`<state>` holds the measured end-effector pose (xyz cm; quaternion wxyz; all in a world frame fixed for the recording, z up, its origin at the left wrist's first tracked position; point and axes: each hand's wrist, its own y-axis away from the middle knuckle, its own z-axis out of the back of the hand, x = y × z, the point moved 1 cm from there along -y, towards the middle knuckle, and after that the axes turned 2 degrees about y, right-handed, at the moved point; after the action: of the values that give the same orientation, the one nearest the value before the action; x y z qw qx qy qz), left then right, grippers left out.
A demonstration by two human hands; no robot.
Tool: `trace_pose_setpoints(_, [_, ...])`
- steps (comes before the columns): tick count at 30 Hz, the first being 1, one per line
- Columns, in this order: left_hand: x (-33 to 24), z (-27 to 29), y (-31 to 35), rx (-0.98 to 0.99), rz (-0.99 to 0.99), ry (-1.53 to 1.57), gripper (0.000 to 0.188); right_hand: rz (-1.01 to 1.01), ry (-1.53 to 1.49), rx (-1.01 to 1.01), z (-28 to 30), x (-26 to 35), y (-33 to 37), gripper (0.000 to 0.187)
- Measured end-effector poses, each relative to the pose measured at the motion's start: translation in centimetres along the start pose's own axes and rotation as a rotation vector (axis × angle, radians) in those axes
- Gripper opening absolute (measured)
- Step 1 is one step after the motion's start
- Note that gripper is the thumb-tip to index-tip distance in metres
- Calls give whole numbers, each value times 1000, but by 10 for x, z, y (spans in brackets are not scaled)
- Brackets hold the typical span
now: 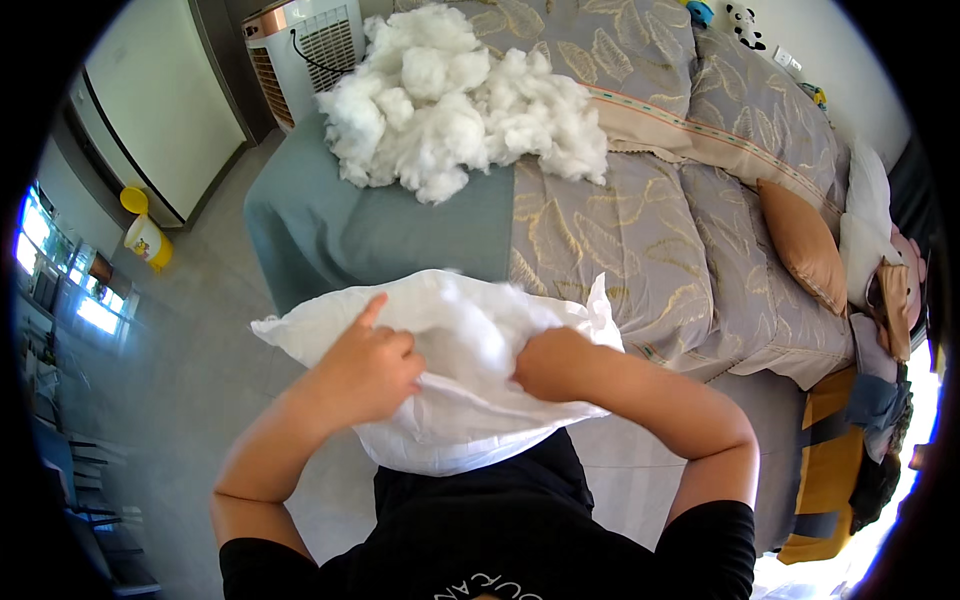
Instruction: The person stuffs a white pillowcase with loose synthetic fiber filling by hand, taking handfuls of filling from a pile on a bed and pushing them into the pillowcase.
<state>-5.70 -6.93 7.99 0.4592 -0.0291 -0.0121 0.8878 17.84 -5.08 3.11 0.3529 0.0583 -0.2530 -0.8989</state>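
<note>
A white pillow cover (450, 440), partly filled and bulging, lies across my lap with its opening between my hands. Loose white stuffing (475, 325) shows in the opening, smeared by motion. My left hand (375, 365) is closed on the left side of the opening's edge, its index finger pointing up and away. At the right side, my right hand (555, 365) is curled against the cloth, knuckles up; its fingertips are partly hidden. On the far bed sits a big heap of white fibre stuffing (440, 110).
The bed (610, 230) has a grey leaf-patterned cover and a blue-green cloth (400, 240) at its left. A brown cushion (800, 245) leans at the right. An air cooler (310, 50) stands behind the bed, a yellow-and-white bin (148, 243) at the far left.
</note>
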Motion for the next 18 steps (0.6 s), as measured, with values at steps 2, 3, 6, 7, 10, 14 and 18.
trace_pose_setpoints(2, [4,13,-2,-91,81,-46,16,71,-34,-349,19,-9,26,27])
trace_pose_setpoints(3, [7,19,-4,-138,119,-68,14,109,-24,-539,29,-11,42,23])
trace_pose_setpoints(6, [13,36,-5,-393,117,-96,11,268,23,-878,61,-18,79,16])
trace_pose_setpoints(7, [16,44,-9,-380,114,-76,11,320,35,-950,68,-18,88,15])
trace_pose_setpoints(10, [14,67,-26,-414,95,-181,15,300,171,-906,77,-19,99,16])
trace_pose_setpoints(14, [5,77,-30,-507,124,-245,20,412,141,-1099,81,3,102,16])
trace_pose_setpoints(18, [-1,69,-15,-251,157,-224,13,369,-61,-1241,60,10,85,28])
